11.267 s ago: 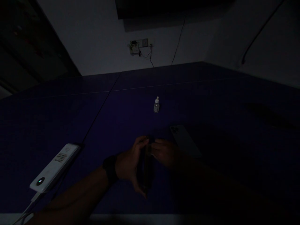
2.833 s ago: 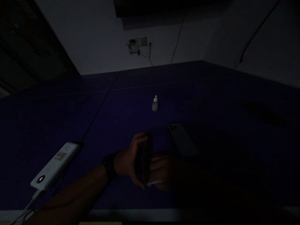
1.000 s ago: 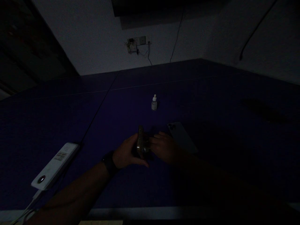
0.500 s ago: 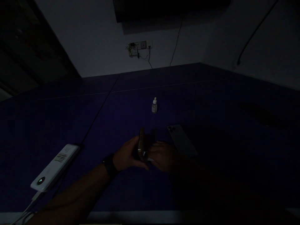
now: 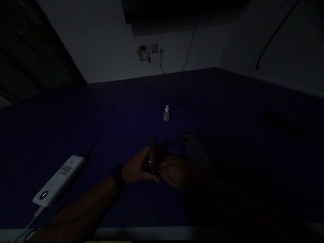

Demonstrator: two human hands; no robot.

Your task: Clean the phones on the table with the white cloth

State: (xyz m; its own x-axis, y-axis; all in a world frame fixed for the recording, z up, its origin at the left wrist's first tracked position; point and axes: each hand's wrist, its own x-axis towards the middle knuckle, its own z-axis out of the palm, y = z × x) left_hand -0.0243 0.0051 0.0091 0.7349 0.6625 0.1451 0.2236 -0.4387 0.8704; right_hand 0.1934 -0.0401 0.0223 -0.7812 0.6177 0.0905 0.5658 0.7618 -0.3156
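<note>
My left hand, with a dark watch on its wrist, grips a dark phone-like slab that stands on edge with its narrow, buttoned side facing up. Against the lower right face of that slab, my right hand is closed, fingers bent. A small whitish bit shows at its fingertips, too dim to name. Just beyond the right hand a grey smartphone lies with its camera side up. Farther back stands a small dropper bottle with a white top.
On the left, a white power bank lies with a lit round display and a white cable plugged in. The dark blue tabletop reaches to a wall with sockets. A dark shape lies far right. The room is very dim.
My right hand has shifted slightly down beside the slab, and less of the whitish bit shows. The left hand stays in place. The power bank's display shows a different mark.
</note>
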